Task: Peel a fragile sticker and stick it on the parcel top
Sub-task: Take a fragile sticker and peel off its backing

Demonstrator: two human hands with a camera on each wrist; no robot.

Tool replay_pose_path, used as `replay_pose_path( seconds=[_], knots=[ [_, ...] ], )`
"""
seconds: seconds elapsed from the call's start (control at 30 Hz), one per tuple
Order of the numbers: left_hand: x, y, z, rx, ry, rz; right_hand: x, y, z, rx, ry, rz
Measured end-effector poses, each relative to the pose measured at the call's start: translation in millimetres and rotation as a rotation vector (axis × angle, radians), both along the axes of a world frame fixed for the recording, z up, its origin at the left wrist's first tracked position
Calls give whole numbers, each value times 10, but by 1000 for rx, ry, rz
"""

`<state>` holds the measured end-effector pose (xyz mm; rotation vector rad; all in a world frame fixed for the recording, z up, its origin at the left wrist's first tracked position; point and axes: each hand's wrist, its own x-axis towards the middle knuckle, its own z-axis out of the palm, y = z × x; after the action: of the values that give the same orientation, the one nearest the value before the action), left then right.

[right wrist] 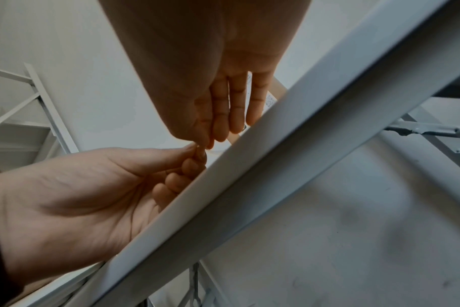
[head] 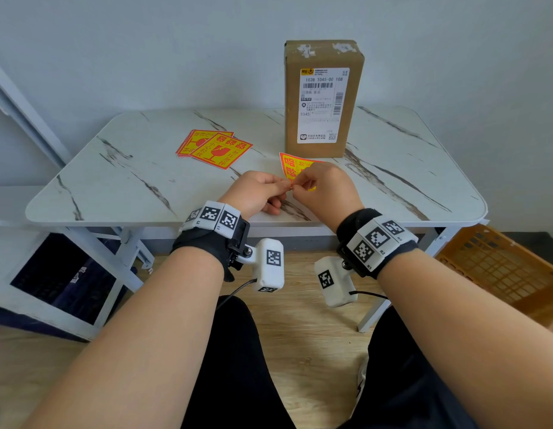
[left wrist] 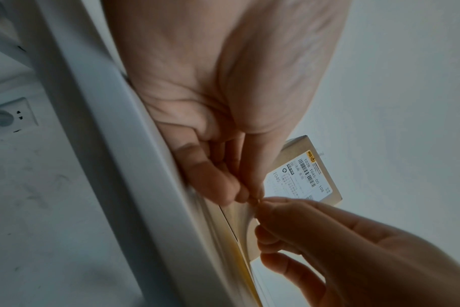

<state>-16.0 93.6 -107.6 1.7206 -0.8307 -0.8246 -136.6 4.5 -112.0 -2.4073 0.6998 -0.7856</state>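
- Fragile sticker [head: 290, 166]: yellow with red print, lifted near the tabletop's front edge, one corner pinched.
- Parcel [head: 323, 97]: brown box, upright at the back edge, white label facing front.

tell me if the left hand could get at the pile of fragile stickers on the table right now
Probably not yet: the path to the pile of fragile stickers looks free, but the left hand and right hand both pinch the corner of the fragile sticker being peeled.
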Motion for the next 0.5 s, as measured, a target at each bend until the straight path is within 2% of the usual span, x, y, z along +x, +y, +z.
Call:
replay_pose_path(
  seconds=[0.5],
  knots=[
    [4, 3, -17, 6, -13, -6, 8, -11, -10, 134, 10, -17]
  ],
)
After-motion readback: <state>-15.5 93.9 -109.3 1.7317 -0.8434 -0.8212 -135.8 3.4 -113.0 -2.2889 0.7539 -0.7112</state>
